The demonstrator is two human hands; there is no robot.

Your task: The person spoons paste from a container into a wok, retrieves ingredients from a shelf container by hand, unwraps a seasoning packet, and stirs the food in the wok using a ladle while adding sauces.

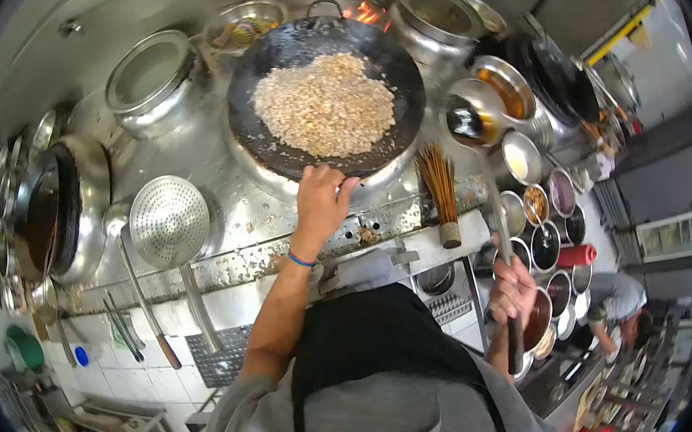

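A big black wok (pixel 242 113) sits on the burner in the middle, with chopped pale-brown food (pixel 326 104) spread across its bottom. My left hand (pixel 325 197), a blue band on its wrist, is closed at the wok's near edge; the part it grips is under my fingers. On the right, my right hand (pixel 511 290) is wrapped around the handle of a long ladle (pixel 496 200). The ladle's bowl, with dark liquid in it, is beside the wok, close to a metal pot (pixel 510 89). A bamboo wok brush (pixel 442 193) lies between the wok and the ladle.
A perforated skimmer (pixel 169 222) and another ladle (pixel 138 280) lie on the left of the steel stove (pixel 232 219). Flames (pixel 367 15) show behind the wok. Several seasoning bowls (pixel 545 246) stand on the right. Another person (pixel 617 310) bends at the lower right.
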